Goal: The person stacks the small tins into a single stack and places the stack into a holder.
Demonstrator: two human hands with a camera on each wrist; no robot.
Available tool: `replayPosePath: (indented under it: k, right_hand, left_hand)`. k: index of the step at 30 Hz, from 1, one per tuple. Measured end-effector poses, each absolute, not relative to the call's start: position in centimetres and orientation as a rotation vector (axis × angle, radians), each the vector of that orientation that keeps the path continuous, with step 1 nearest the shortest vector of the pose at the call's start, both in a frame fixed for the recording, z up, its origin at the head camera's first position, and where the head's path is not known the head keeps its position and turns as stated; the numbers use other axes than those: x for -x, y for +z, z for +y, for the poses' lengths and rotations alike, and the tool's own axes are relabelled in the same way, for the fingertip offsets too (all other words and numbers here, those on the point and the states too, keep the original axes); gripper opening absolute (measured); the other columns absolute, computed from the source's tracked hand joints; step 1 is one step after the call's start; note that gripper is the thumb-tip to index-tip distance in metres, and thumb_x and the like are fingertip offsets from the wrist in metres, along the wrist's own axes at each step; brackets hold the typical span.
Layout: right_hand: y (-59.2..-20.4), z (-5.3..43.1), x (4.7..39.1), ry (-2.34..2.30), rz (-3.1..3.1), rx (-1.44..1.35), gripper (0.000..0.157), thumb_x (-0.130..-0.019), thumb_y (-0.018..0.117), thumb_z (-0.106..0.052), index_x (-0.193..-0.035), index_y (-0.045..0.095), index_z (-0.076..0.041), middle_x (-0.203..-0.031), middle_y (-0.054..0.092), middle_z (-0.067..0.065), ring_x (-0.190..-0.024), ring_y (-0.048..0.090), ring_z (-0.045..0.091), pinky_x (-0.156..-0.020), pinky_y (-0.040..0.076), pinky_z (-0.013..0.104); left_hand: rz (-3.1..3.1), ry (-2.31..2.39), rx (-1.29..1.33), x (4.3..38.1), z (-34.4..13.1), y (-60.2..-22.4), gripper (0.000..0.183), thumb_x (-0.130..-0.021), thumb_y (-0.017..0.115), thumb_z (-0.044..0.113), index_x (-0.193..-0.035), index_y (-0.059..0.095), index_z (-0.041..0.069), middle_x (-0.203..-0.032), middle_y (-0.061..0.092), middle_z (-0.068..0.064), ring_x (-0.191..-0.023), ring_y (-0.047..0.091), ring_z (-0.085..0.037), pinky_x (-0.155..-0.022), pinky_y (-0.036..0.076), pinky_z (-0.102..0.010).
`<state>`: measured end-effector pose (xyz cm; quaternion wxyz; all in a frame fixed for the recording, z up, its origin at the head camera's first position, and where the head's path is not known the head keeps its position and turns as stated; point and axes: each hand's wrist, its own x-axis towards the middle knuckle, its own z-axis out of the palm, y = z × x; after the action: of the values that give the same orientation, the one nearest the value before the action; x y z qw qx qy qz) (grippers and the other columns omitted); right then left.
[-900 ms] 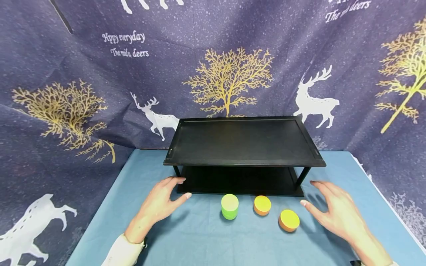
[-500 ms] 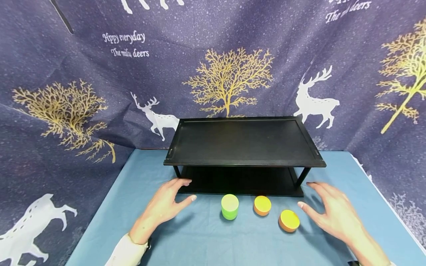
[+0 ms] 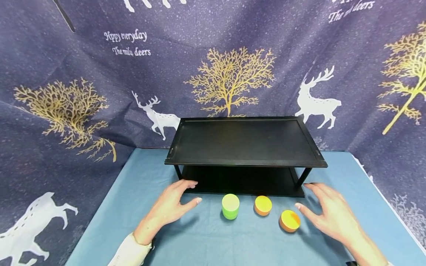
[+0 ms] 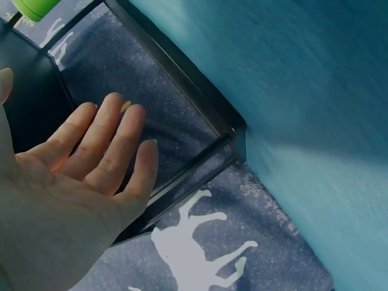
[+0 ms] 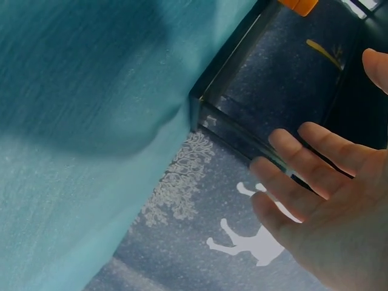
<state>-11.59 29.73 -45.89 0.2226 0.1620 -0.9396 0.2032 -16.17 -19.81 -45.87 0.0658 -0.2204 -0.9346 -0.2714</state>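
Left of a green round piece (image 3: 230, 207), which looks like two stacked discs, my left hand (image 3: 169, 203) hovers with its fingers extended and thumb apart, holding nothing. In the left wrist view that palm (image 4: 73, 188) faces the camera, with the green piece's edge (image 4: 35, 7) at the upper left corner. My right hand (image 3: 332, 214), also holding nothing, is spread just right of an orange round piece with a yellow top (image 3: 289, 221). A second orange piece (image 3: 263, 205) sits between that one and the green piece. Relaxed fingers (image 5: 309, 160) show in the right wrist view.
Behind the round pieces stands a black two-tier shelf (image 3: 246, 142), its lower board (image 3: 239, 181) close to the table. Blue cloth (image 3: 213, 244) covers the table. A dark patterned curtain (image 3: 166, 74) with deer and trees hangs at the back and sides.
My left hand has moved to the right, towards the green piece. My right hand has shifted slightly left, towards the nearer orange piece. The round pieces and shelf stay put.
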Motion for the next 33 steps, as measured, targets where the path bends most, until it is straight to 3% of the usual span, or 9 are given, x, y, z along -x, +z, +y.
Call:
replayPosePath:
  k: [14, 24, 33]
  right_hand:
    - [-45.8, 28.7, 11.4, 0.568, -2.581, -0.5, 0.067, -0.076, 0.095, -0.036, -0.13, 0.068, -0.005, -0.12, 0.07, 0.009, -0.113, 0.063, 0.036, -0.098, 0.043, 0.054]
    - [-45.9, 28.3, 11.1, 0.57, -2.592, -0.514, 0.068, -0.077, 0.094, -0.038, -0.13, 0.068, -0.006, -0.123, 0.07, 0.009, -0.116, 0.063, 0.036, -0.099, 0.042, 0.055]
    - [-45.8, 27.9, 10.9, 0.56, -2.594, -0.53, 0.068, -0.076, 0.095, -0.039, -0.131, 0.068, -0.008, -0.124, 0.069, 0.005, -0.116, 0.063, 0.034, -0.101, 0.042, 0.053]
  left_hand:
    - [-2.862, -0.884, 0.712, 15.7, -18.2, -45.8, 0.073, -0.091, 0.06, 0.079, -0.14, 0.066, 0.026, -0.128, 0.067, 0.014, -0.121, 0.065, -0.016, -0.105, 0.053, -0.045]
    - [-2.842, -0.949, 0.815, 15.6, -17.3, -45.9, 0.069, -0.091, 0.067, 0.073, -0.141, 0.065, 0.025, -0.13, 0.069, 0.006, -0.122, 0.065, -0.018, -0.105, 0.053, -0.044]
    - [-2.856, -0.941, 0.858, 15.5, -16.3, -45.9, 0.07, -0.089, 0.069, 0.075, -0.141, 0.064, 0.028, -0.128, 0.069, 0.008, -0.12, 0.065, -0.016, -0.102, 0.053, -0.045]
